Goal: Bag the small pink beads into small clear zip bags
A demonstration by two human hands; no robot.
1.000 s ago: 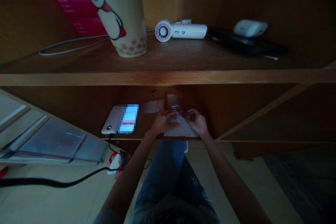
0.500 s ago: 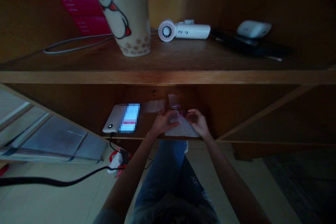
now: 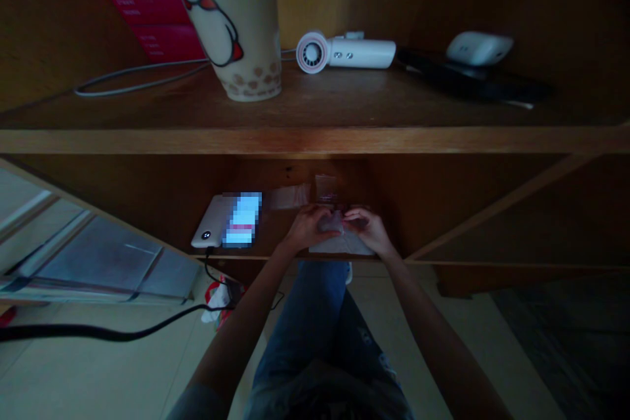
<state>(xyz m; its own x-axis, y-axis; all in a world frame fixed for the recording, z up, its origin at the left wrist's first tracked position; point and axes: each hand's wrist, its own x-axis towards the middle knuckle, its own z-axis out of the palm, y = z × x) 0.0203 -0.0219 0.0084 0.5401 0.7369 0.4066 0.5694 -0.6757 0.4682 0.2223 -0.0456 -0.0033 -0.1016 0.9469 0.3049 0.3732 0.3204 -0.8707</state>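
Wooden shelving with 2 levels, seen from above. On the upper shelf (image 3: pixel 394 108), a tall drink cup (image 3: pixel 249 26) stands near the front edge, well apart from the hands. The lower shelf (image 3: pixel 268 237) is a dim compartment; a power bank (image 3: pixel 207 223) and a lit phone (image 3: pixel 242 220) lie at its front left corner, with a strip of bare wood between the phone and the left hand (image 3: pixel 310 226). The right hand (image 3: pixel 367 226) has a side wall beyond it.

Under both hands, a white sheet (image 3: pixel 352 246) lies along the front edge, its long axis running left to right. Behind, towards the back edge, is a small zip bag (image 3: pixel 325 187).

Between the 2 hands, over the sheet, is a clear packet (image 3: pixel 333 222). It lies just right of the left grip, the nearer, whose thumb and fingers appear clamped on it; its long axis cannot be made out. The right fingertips bend towards it beside a tiny pink spot (image 3: pixel 343 223); whether that grip is closed on anything, I cannot tell.
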